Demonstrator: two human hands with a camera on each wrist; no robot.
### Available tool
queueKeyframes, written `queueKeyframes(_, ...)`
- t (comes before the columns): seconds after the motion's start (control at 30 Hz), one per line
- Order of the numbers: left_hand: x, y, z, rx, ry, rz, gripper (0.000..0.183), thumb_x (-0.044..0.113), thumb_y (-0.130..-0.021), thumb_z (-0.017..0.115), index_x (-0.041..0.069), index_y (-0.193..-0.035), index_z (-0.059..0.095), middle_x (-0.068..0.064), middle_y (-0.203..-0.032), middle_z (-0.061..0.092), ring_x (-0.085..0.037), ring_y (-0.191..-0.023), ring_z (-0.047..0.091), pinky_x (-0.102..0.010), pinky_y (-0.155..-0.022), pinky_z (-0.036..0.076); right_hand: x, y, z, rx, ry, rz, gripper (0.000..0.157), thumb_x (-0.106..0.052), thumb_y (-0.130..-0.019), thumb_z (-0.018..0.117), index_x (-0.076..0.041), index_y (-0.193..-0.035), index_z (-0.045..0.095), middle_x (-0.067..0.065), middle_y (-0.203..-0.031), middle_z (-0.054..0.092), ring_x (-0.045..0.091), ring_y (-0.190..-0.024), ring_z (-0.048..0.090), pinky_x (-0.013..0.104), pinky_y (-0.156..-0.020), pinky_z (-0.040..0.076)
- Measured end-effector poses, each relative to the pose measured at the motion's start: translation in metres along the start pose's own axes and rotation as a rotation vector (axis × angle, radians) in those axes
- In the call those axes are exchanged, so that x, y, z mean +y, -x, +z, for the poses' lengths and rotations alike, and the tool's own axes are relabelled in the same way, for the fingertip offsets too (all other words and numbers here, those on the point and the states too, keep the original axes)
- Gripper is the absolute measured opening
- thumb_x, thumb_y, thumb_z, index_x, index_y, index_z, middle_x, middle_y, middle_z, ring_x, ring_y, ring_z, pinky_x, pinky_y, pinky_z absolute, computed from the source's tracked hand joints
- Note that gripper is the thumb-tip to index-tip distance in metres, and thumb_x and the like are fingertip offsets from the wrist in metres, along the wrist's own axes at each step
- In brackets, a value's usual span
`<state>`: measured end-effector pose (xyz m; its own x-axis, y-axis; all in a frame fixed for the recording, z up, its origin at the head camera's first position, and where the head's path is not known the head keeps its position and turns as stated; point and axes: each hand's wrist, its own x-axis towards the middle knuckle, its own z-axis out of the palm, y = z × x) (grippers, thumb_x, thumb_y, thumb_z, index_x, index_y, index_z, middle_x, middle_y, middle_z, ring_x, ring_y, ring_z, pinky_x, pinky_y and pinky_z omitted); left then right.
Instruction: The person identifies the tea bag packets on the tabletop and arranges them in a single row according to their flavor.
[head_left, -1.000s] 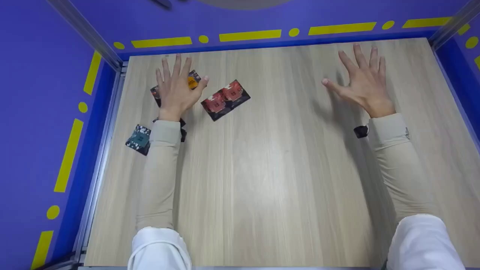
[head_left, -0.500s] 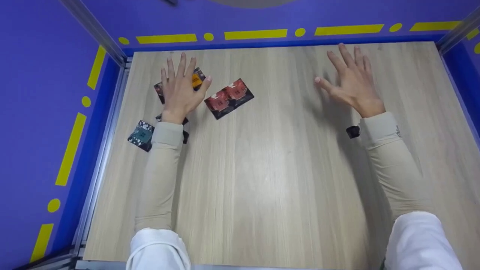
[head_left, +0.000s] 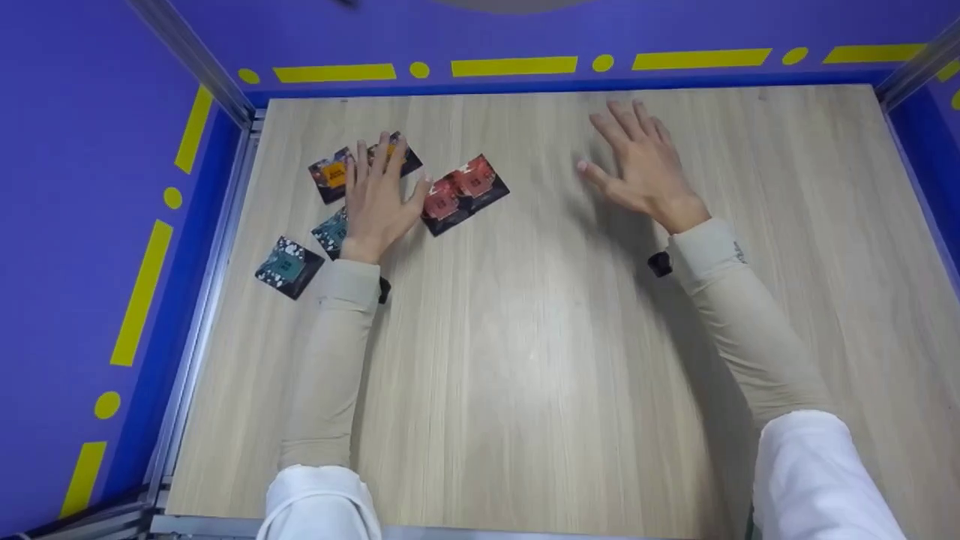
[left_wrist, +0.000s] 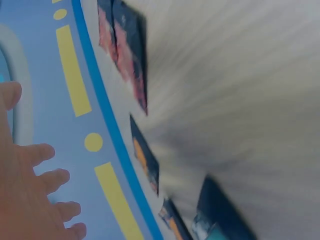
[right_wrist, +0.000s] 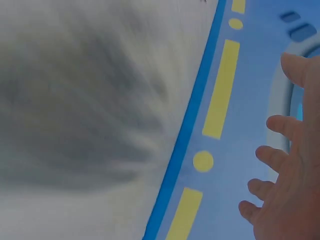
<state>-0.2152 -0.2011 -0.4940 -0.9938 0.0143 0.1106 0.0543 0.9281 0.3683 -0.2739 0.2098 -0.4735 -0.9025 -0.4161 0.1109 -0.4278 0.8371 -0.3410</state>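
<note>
Red packets (head_left: 466, 198) lie at upper centre near the left hand (head_left: 377, 208), its fingers spread like those of the right hand (head_left: 646, 174), seemingly a reach, next needing a pinch.

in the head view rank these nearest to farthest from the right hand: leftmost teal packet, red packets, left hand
1. red packets, between the two hands
2. left hand, just left of the red packets
3. leftmost teal packet, lower left

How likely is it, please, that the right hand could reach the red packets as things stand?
Probably yes: the right hand is empty, and only bare tabletop lies between it and the red packets.
</note>
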Motion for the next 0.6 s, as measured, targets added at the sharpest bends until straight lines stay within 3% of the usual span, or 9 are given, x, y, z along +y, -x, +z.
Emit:
queueKeyframes(0.23, 0.003, 0.009, 0.015, -0.007, 0.026, 0.013, 0.079, 0.059, -0.106, 0.049, 0.016, -0.17, 0.03, -0.013, -0.178, 0.022, -0.044, -0.165, 0.009, -0.059, -0.135, 0.005, -0.023, -0.016, 0.02, -0.018, -0.008, -0.056, 0.082, -0.066, -0.104, 0.047, -0.02, -0.17, 0.031, 0.01, -0.179, 0.019, 0.043, -0.165, 0.011, 0.064, -0.133, 0.009)
queueKeyframes(0.6, 0.01, 0.016, 0.027, -0.014, 0.039, 0.042, 0.078, 0.059, -0.107, 0.047, 0.013, -0.169, 0.033, -0.015, -0.177, 0.024, -0.046, -0.164, 0.015, -0.062, -0.133, 0.013, -0.052, -0.034, 0.047, -0.033, -0.056, -0.129, 0.073, -0.053, -0.106, 0.057, -0.017, -0.167, 0.039, 0.011, -0.178, 0.024, 0.041, -0.165, 0.015, 0.065, -0.132, 0.016)
